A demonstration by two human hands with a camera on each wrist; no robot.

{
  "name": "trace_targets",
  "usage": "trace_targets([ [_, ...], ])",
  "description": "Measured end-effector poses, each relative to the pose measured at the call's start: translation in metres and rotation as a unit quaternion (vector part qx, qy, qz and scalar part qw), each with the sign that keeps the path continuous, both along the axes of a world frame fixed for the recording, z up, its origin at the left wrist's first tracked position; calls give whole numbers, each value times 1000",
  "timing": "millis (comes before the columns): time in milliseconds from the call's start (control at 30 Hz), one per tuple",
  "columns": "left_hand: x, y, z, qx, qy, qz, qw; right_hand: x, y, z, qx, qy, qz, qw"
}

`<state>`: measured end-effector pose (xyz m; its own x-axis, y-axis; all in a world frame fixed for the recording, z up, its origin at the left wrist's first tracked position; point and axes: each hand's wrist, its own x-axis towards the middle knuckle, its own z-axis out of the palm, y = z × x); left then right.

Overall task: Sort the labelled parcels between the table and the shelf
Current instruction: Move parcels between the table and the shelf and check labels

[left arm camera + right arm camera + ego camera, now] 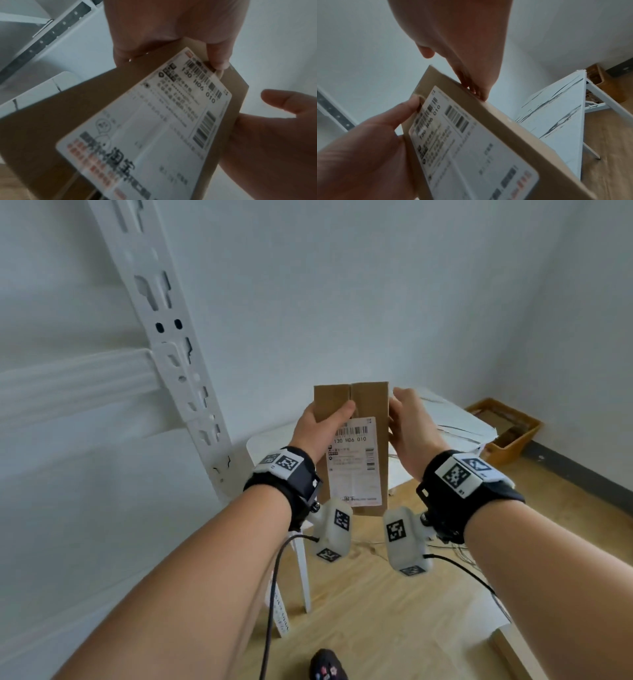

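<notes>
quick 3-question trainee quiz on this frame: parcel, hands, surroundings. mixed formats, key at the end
1. True or false: the cardboard parcel rests on the white table.
2. Multiple choice: where does the left hand put its thumb? A) on the parcel's front, at the top edge of the shipping label B) under the parcel's bottom edge C) on the shelf upright
3. Fill in: the large code printed on the label reads 130 H06 ___.

Key: 1 false, both hands hold it in the air, with the right hand on its right side; 2 A; 3 010.
</notes>
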<state>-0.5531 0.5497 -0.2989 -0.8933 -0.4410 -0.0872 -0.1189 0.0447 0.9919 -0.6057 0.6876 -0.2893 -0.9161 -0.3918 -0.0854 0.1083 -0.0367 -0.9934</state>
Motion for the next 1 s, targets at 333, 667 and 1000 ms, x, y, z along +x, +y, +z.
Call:
trace_targets([
  [333, -115, -62, -45, 84, -73, 113, 987, -131, -74, -46, 112, -103, 89, 984],
  [667, -176, -127, -81, 89, -172, 183, 964, -212, -142, -78, 142, -139, 150, 969],
  [1000, -202, -183, -121, 93, -243, 183, 948, -281, -215, -128, 197, -164, 256, 932],
])
